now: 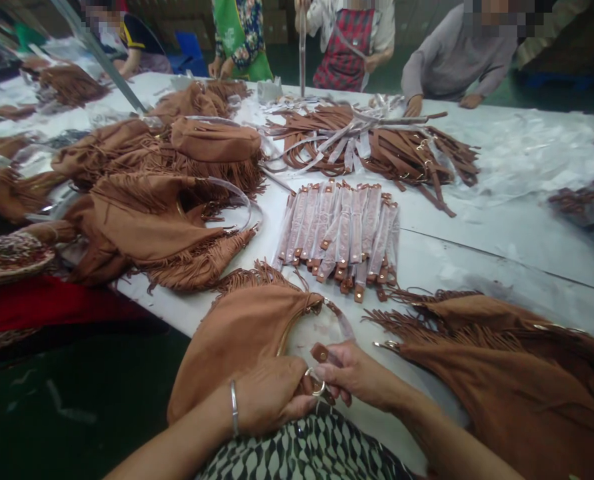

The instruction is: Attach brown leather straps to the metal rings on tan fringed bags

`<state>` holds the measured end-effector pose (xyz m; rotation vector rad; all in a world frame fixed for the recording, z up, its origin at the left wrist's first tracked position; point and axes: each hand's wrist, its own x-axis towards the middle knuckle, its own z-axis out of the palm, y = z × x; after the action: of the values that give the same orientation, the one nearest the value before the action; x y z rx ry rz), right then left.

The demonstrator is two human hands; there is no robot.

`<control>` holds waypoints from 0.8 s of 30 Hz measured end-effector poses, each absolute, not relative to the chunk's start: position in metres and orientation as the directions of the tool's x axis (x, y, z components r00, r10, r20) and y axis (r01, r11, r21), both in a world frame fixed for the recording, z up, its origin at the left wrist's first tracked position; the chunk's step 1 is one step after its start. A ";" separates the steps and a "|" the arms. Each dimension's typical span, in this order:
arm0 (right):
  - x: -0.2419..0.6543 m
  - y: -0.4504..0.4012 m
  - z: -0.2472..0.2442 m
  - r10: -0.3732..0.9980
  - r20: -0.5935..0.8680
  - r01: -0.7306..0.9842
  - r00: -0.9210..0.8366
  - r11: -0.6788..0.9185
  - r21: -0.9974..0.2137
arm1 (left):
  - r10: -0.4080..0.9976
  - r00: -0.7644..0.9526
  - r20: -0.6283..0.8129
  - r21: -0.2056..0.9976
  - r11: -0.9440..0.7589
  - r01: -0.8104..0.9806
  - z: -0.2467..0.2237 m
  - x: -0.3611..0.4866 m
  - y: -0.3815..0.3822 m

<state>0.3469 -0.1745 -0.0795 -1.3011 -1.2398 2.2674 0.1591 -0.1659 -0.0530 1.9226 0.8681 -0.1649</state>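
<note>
A brown fringed handbag (231, 333) lies at the table's near edge, in front of my body. My left hand (274, 393), with a bangle at the wrist, closes on the bag's near end beside a pale metal ring (315, 382). Pinched in my right hand (354, 373) is a brown strap (321, 352) with a stud at its tip and clear plastic wrapping. The strap's other end reaches the ring, where my fingers partly hide it. From the bag's far end, a plastic-wrapped strap piece curves toward my right hand.
Several plastic-wrapped short straps (339, 230) are piled just beyond the bag. Farther back lie long brown straps (377, 143). Fringed bags (147, 213) crowd the left, and others (517, 367) lie at right. Co-workers stand around the white table (447, 267); a patterned sleeve (14, 257) is at left.
</note>
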 end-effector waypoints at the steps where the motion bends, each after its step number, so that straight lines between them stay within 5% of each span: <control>1: 0.350 -0.171 -0.077 0.545 -0.564 0.204 -0.621 -0.582 -0.787 | 0.468 0.761 -0.450 0.743 -0.278 0.609 -0.054 0.158 -0.164; 5: 0.342 -0.173 -0.071 0.645 -0.521 0.130 -0.559 -0.552 -0.824 | 0.502 0.752 -0.426 0.747 -0.273 0.606 -0.059 0.153 -0.163; 11: 0.304 -0.203 -0.084 0.833 -0.547 -0.005 -0.083 -0.549 -0.836 | 0.670 0.620 -0.408 0.694 -0.214 0.688 -0.063 0.149 -0.170; 13: 0.305 -0.204 -0.087 0.818 -0.563 0.003 -0.118 -0.567 -0.824 | 0.655 0.625 -0.424 0.677 -0.230 0.699 -0.063 0.147 -0.172; 18: 0.330 -0.182 -0.079 0.550 -0.583 0.186 -0.598 -0.612 -0.769 | 0.533 0.717 -0.449 0.638 -0.370 0.675 -0.059 0.142 -0.172; 21: 0.329 -0.178 -0.073 0.618 -0.561 0.138 -0.551 -0.595 -0.792 | 0.575 0.705 -0.416 0.660 -0.342 0.669 -0.057 0.145 -0.169; 24: 0.311 -0.191 -0.079 0.802 -0.521 -0.062 -0.292 -0.560 -0.826 | 0.679 0.634 -0.370 0.681 -0.266 0.682 -0.056 0.147 -0.166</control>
<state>0.3109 -0.1905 -0.0790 -1.3628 -0.9555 1.9066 0.1467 -0.1657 -0.0556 1.9855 1.0671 -0.0050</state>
